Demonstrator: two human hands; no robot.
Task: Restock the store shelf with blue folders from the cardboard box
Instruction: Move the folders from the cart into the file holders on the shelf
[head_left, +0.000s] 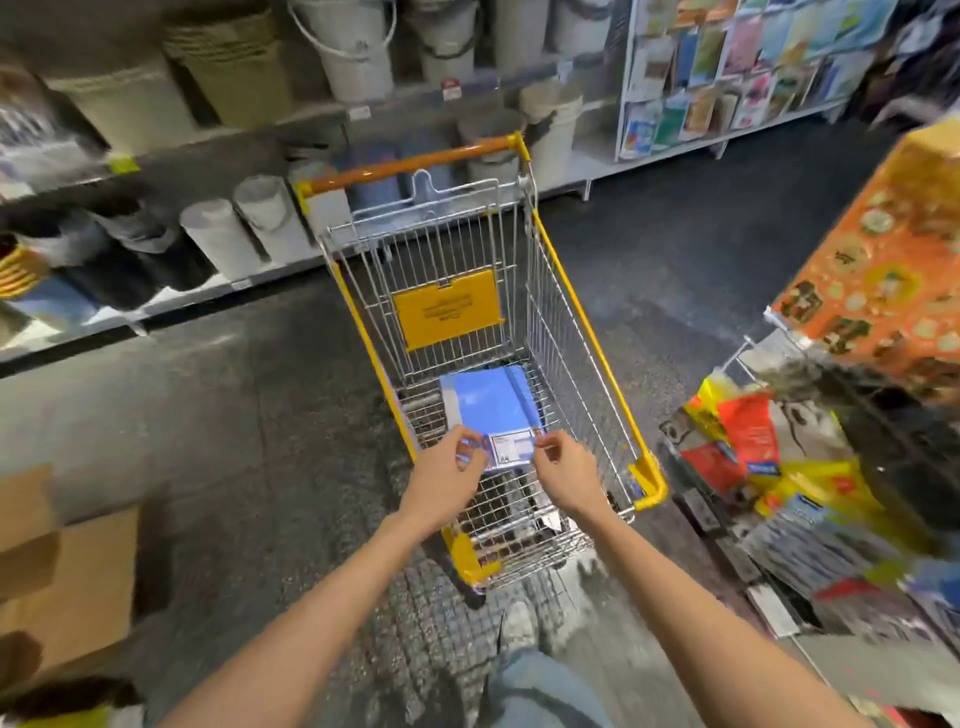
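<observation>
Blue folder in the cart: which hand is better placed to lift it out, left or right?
Right, but only slightly. Both the left hand and the right hand pinch the near edge of the blue folder; it lies nearer the right wall of the cart, on that hand's side.

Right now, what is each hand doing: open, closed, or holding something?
Left hand: pinches the near left corner of the blue folder lying in the cart.
Right hand: pinches the near right corner of the same folder.
</observation>
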